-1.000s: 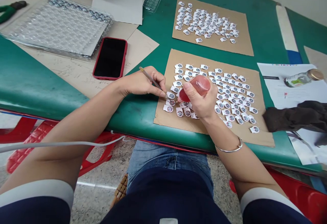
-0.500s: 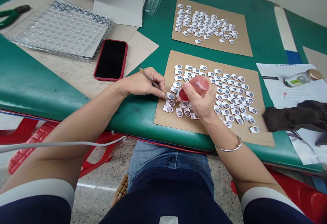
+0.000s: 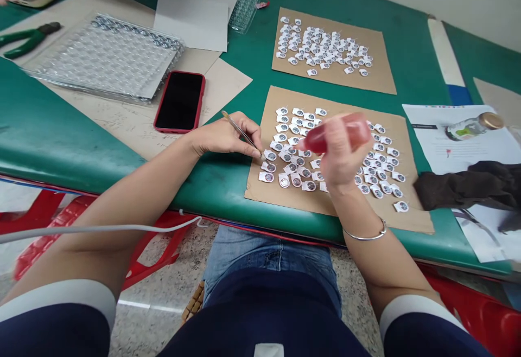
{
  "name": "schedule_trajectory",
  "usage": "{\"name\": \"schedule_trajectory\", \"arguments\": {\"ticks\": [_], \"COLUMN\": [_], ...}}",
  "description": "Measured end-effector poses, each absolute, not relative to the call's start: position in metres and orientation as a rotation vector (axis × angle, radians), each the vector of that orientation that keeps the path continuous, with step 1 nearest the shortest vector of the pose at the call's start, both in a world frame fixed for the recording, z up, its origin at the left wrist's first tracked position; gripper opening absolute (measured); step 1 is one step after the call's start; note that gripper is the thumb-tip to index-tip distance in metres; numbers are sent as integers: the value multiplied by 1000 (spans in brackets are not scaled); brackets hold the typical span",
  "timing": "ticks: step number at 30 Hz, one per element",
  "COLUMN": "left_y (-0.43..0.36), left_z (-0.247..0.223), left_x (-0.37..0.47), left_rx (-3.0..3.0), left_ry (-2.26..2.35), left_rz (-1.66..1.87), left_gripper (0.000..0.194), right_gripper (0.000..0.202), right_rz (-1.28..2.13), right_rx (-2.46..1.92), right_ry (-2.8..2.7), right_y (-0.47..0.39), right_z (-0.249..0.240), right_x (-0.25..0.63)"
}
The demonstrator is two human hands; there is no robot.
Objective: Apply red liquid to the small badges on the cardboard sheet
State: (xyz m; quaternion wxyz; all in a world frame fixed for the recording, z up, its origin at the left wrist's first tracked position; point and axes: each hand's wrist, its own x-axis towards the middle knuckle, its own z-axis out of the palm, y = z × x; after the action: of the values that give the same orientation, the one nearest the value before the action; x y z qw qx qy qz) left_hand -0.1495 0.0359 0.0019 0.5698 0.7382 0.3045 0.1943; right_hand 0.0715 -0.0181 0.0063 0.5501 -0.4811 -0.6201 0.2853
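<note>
My left hand (image 3: 235,135) pinches a pair of metal tweezers (image 3: 240,131), their tips down by a small white tag with a round dark print (image 3: 269,155). Held in my right hand (image 3: 341,156) is a red squeeze bottle (image 3: 345,131), lying nearly sideways above the tags with its nozzle toward the left. Several rows of such tags lie on a brown cardboard sheet (image 3: 260,183) beneath both hands. My right hand and the bottle hide part of the middle rows.
Farther back lies a second cardboard sheet (image 3: 380,69) with more tags. On the left are a phone (image 3: 179,102), clear plastic trays (image 3: 106,58) and green-handled pliers (image 3: 28,39). To the right, a small glass jar (image 3: 474,125) and dark cloth (image 3: 468,184) rest on papers.
My right hand has lifted the red bottle away to the right and turned it more sideways, uncovering tags near the left. My left hand with the tweezers has barely moved.
</note>
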Motion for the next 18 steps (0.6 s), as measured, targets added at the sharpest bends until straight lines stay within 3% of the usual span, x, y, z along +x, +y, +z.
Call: {"name": "schedule_trajectory", "arguments": {"ticks": [3, 6, 9, 13, 18], "left_y": [37, 38, 39, 39, 26], "left_z": [2, -1, -10, -16, 3], "left_x": [-152, -153, -150, -141, -110], "left_rx": [1646, 1604, 1644, 1821, 2118], "left_ry": [732, 814, 945, 1091, 1064], "left_rz": [575, 753, 902, 1041, 935], "left_gripper": [21, 26, 27, 24, 12], "right_gripper": [24, 33, 30, 32, 35], "right_rz": [590, 661, 807, 910, 954], "right_rx": [-978, -929, -897, -976, -1023], "right_ry": [-1116, -1112, -1164, -1249, -1184], "right_y": [-15, -12, -8, 3, 11], "right_z": [29, 52, 62, 56, 36], "right_x": [82, 96, 112, 130, 134]}}
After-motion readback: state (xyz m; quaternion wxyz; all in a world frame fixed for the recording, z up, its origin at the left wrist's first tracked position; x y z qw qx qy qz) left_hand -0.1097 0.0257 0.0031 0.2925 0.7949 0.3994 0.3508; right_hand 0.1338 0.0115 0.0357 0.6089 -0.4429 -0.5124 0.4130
